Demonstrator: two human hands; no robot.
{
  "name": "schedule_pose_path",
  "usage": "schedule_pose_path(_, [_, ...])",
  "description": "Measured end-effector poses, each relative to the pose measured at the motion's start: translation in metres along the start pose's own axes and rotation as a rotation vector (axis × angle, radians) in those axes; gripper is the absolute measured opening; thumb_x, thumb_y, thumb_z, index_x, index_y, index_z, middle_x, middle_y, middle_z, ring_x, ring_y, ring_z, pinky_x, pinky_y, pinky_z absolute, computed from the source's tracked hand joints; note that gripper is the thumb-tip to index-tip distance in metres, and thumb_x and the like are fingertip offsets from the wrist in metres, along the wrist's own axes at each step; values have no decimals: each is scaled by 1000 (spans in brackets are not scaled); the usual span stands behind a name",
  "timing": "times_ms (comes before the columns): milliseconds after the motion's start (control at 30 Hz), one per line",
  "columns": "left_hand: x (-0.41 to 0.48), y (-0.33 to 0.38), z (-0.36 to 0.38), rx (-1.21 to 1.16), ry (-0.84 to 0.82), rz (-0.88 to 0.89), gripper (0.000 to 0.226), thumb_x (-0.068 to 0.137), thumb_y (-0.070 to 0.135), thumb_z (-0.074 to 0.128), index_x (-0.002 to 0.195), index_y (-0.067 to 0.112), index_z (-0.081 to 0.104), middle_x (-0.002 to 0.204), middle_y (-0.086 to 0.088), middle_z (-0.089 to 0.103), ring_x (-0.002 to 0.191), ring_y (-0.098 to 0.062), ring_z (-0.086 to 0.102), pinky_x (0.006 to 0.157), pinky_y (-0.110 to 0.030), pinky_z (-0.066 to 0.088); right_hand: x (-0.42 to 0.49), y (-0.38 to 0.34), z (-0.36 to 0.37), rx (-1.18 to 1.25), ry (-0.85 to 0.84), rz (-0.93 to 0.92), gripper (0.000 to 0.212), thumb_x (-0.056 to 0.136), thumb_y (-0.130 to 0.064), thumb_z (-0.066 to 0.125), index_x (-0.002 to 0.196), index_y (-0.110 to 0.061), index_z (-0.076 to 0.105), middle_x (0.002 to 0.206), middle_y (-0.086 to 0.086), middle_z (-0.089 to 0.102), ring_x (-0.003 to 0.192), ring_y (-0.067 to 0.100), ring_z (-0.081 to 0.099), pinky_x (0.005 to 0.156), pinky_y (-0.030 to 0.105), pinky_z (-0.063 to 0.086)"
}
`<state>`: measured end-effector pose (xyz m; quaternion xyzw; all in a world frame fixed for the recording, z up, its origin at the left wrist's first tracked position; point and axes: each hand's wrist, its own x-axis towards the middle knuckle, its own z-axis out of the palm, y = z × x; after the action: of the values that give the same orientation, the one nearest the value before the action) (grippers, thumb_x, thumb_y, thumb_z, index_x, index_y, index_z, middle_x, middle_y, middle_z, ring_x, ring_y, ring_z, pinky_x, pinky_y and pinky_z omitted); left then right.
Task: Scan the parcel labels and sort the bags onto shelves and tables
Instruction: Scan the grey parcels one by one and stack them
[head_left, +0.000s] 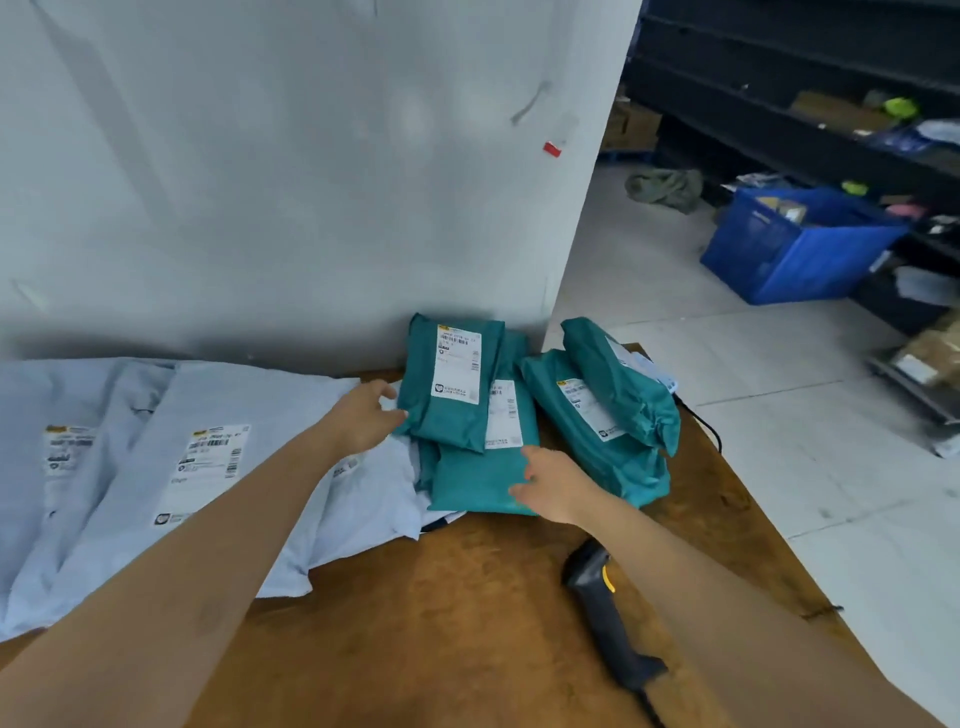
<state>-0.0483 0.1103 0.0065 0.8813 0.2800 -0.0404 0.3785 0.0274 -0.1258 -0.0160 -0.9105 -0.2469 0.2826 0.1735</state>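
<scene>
On the far side of the counter, the straight fingers of the left hand touch the left edge of the upper teal bag, while the spread fingers of the right hand rest flat on the lower teal bag.

left hand touches left edge of top teal bag | right hand flat on lower teal bag | scanner lying on wooden table | pale bags left | blue crate on floor
</scene>
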Motion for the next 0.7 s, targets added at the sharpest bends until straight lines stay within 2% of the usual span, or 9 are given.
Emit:
schedule_pose_path(100, [25, -2, 21, -69, -17, -84, 49, 93, 23, 56, 137, 9, 41, 143, -14, 44, 125, -28, 47, 94, -29, 37, 32, -10, -5, 170, 26, 58, 47, 92, -22, 58, 131, 2, 45, 121, 16, 58, 111, 30, 57, 94, 38, 47])
schedule_pose_path(200, [49, -11, 32, -145, -13, -174, 57, 90, 27, 60, 140, 11, 36, 144, -14, 43, 128, -29, 46, 106, -36, 40, 68, -19, -6, 390, 36, 116, 55, 91, -18, 61, 137, 5, 41, 101, 11, 61, 86, 20, 58, 80, 34, 46])
schedule_pose_path(233, [56, -14, 34, -175, -6, -197, 59, 89, 27, 61, 140, 11, 35, 144, -14, 43, 128, -30, 46, 107, -39, 40, 79, -22, -6, 481, 33, 143, 56, 91, -17, 61, 139, 3, 40, 103, 12, 60, 86, 19, 56, 81, 33, 47])
schedule_pose_path(333, [71, -17, 44, -315, -14, -197, 60, 91, 18, 60, 142, 8, 31, 142, -14, 45, 118, -25, 50, 99, -32, 43, 106, -27, -3, 775, 62, 232, 55, 92, -16, 62, 141, -2, 40, 123, 13, 56, 103, 21, 57, 96, 35, 49])
schedule_pose_path(400, [75, -15, 52, -399, -20, -171, 54, 92, 10, 58, 139, 6, 32, 138, -14, 49, 105, -18, 50, 88, -26, 44, 117, -26, 3, 920, 97, 277, 55, 91, -15, 62, 141, -6, 40, 126, 11, 56, 101, 20, 56, 90, 33, 51])
schedule_pose_path(433, [76, -14, 54, -406, -7, -155, 52, 92, 9, 57, 138, 7, 33, 138, -14, 49, 104, -17, 49, 86, -25, 43, 121, -26, 7, 908, 127, 274, 53, 91, -15, 61, 140, -7, 41, 126, 11, 57, 101, 20, 57, 87, 32, 50])
schedule_pose_path(500, [75, -16, 55, -305, 65, -124, 54, 92, 12, 57, 140, 10, 32, 143, -12, 43, 114, -19, 49, 93, -27, 44, 120, -28, 16, 668, 252, 200, 49, 90, -15, 60, 136, -8, 45, 127, 10, 56, 109, 24, 57, 91, 29, 45])
schedule_pose_path(600, [61, -29, 48, 31, 300, 20, 52, 91, 17, 56, 139, 12, 36, 145, -13, 36, 130, -30, 41, 107, -40, 37, 109, -46, 21, 387, 477, -32, 42, 89, -14, 58, 130, -7, 50, 128, 10, 54, 118, 24, 51, 97, 27, 37])
schedule_pose_path(700, [41, -55, 24, 267, 493, 92, 48, 87, 15, 59, 133, 8, 44, 141, -19, 41, 127, -36, 42, 106, -44, 36, 101, -80, 29, 406, 319, -208, 38, 91, -15, 59, 127, -8, 52, 118, 8, 59, 108, 22, 56, 92, 28, 43])
